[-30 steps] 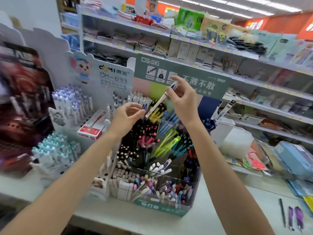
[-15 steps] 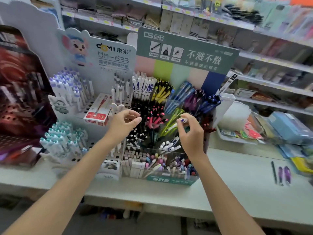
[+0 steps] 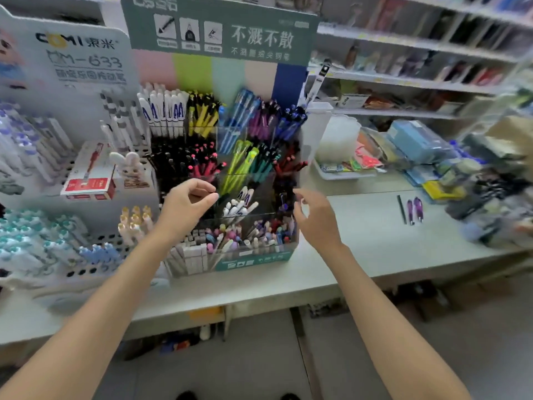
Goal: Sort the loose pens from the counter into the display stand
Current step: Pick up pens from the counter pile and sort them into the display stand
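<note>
Three loose pens (image 3: 410, 212) lie side by side on the matte pale desk (image 3: 360, 241), at 3 o'clock from the display stand (image 3: 251, 259): one thin dark stick and two glossy purple barrels. Their long axes run 12 to 6 o'clock; the tip ends cannot be told. Left hand (image 3: 187, 203): grip narrow, fingers loosely curled, empty. Right hand (image 3: 315, 217): grip wide, empty. Both hands are in front of the clear-walled stand.

The display stand (image 3: 251, 260) has clear, glossy plastic compartments beneath a matt printed card header (image 3: 219, 30). The worktop (image 3: 360, 249) looks pale, smooth and matt. The purple loose pens (image 3: 414, 209) at far right look like shiny plastic. At left, a white perforated rack (image 3: 86, 269) looks like matt plastic, and the red-and-white box (image 3: 89, 174) like glossy card
</note>
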{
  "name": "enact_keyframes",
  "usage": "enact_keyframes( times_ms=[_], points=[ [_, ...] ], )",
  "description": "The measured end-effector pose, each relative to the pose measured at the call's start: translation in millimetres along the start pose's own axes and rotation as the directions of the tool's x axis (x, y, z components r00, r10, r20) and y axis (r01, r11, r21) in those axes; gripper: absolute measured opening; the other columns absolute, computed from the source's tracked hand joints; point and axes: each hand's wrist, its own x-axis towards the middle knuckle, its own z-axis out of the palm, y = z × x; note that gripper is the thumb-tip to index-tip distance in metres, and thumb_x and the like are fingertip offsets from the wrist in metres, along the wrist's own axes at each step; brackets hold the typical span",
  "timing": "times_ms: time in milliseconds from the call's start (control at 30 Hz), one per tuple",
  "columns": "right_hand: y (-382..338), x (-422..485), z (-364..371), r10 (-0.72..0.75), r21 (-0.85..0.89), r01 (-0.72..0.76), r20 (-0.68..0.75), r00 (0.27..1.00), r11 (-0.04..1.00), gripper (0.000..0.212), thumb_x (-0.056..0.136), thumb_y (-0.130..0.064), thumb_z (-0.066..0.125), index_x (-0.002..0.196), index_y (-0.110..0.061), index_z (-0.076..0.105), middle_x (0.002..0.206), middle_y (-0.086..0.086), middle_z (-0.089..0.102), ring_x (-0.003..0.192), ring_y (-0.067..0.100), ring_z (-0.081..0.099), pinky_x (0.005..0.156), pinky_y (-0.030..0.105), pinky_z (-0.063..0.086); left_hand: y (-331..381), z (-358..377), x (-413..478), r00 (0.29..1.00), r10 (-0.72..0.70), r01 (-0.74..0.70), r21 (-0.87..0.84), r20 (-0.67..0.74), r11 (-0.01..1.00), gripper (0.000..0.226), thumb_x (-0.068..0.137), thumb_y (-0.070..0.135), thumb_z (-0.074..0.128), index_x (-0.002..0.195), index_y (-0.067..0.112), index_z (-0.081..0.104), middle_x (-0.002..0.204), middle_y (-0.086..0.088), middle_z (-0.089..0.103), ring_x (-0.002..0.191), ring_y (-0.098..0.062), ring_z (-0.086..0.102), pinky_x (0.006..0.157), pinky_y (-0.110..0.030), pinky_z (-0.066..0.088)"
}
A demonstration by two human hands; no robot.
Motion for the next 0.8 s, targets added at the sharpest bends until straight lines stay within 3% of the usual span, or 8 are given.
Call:
enact_keyframes(
  times_ms=[67,133,200,267,467,633,800],
  points=[
    [33.2,-7.9,-27.7,0.131,-0.051,-0.129,0.038,0.991,0.990,0.030,0.089,-0.006,0.060,0.119,-0.009,0.066,0.104,0.007,0.068,0.091,0.019,0.059,0.086,0.034,0.051,11.4,26.8,-0.2,0.999,0.036,-0.037,0.079,0.018,0.996,0.005,0.090,0.019,0.070,0.094,0.017,0.068,0.087,0.004,0.067,0.082,-0.012,0.061,0.075,-0.025,0.048],
    [75.3,-18.0,-59.8,0.253,-0.189,-0.221,0.167,0.953,0.957,0.030,0.092,-0.013,0.058,0.121,-0.011,0.064,0.109,0.006,0.066,0.099,0.021,0.059,0.088,0.035,0.050,23.8,60.5,0.6,0.996,0.073,-0.081,0.172,0.053,0.982,0.005,0.089,0.021,0.070,0.092,0.020,0.067,0.084,0.007,0.065,0.079,-0.014,0.061,0.073,-0.028,0.048],
    [117.6,-30.7,-90.9,0.371,-0.374,-0.223,0.387,0.844,0.900,0.034,0.095,-0.021,0.056,0.128,-0.014,0.059,0.122,0.005,0.063,0.112,0.023,0.058,0.096,0.036,0.046,39.3,103.3,1.7,0.986,0.111,-0.146,0.326,0.122,0.934,0.005,0.091,0.025,0.068,0.094,0.024,0.064,0.086,0.008,0.064,0.080,-0.016,0.060,0.073,-0.034,0.049],
    [155.4,-46.0,-119.7,0.437,-0.440,-0.214,0.506,0.744,0.872,0.038,0.097,-0.025,0.056,0.133,-0.017,0.055,0.132,0.004,0.059,0.120,0.023,0.054,0.103,0.038,0.042,58.1,157.1,1.1,0.972,0.132,-0.207,0.452,0.192,0.868,0.008,0.092,0.027,0.066,0.099,0.023,0.063,0.090,0.007,0.062,0.081,-0.016,0.059,0.071,-0.034,0.050],
    [267.5,-80.2,-194.6,0.434,-0.378,-0.284,0.408,0.803,0.881,0.038,0.096,-0.024,0.057,0.133,-0.018,0.056,0.126,0.006,0.061,0.113,0.024,0.057,0.101,0.038,0.042,93.9,328.4,2.9,0.924,0.021,-0.209,0.456,0.383,0.865,0.018,0.088,0.038,0.068,0.102,0.026,0.064,0.096,0.005,0.063,0.088,-0.019,0.061,0.077,-0.040,0.054],
    [358.5,-82.2,-227.4,0.505,-0.354,-0.378,0.410,0.759,0.855,0.038,0.097,-0.026,0.057,0.134,-0.017,0.056,0.128,0.005,0.060,0.115,0.023,0.056,0.100,0.039,0.043,104.8,417.4,17.4,0.888,-0.079,-0.153,0.455,0.452,0.877,0.022,0.089,0.037,0.070,0.105,0.022,0.065,0.101,0.001,0.064,0.089,-0.020,0.062,0.079,-0.040,0.055],
    [445.8,-62.1,-231.6,0.548,-0.299,-0.460,0.406,0.731,0.836,0.038,0.097,-0.026,0.057,0.134,-0.019,0.055,0.132,0.005,0.057,0.118,0.022,0.054,0.103,0.042,0.042,100.9,504.9,61.2,0.890,-0.147,-0.067,0.443,0.431,0.894,0.031,0.089,0.041,0.068,0.113,0.022,0.064,0.108,0.001,0.063,0.093,-0.020,0.061,0.080,-0.040,0.055]
  ],
)
